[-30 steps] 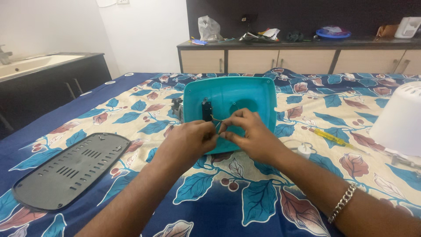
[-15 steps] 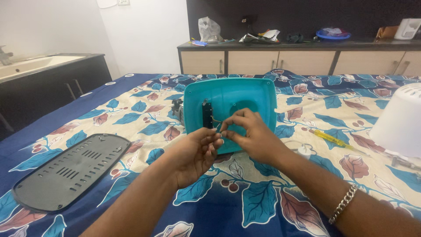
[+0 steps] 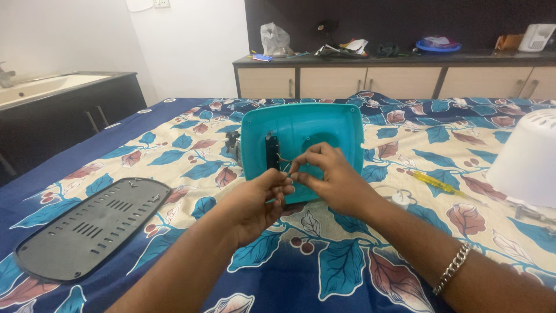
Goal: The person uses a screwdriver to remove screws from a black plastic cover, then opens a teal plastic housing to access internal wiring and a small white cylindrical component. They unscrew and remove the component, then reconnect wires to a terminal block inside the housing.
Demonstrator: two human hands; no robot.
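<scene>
A: What's the surface?
B: A leaf-print cloth (image 3: 174,156) over a bed; cabinets (image 3: 370,81) behind.
A: The hands?
B: The left hand (image 3: 258,200) and right hand (image 3: 330,177) pinch thin wires (image 3: 285,162) at the teal housing (image 3: 301,136), mid-cloth. A grey vented panel (image 3: 87,226) lies left, near the edge.

Fingers (image 3: 288,175) hid the tiny wire ends; the white housing (image 3: 528,155) ran off the right edge, and the teal casing (image 3: 324,124) stayed half covered below.
</scene>
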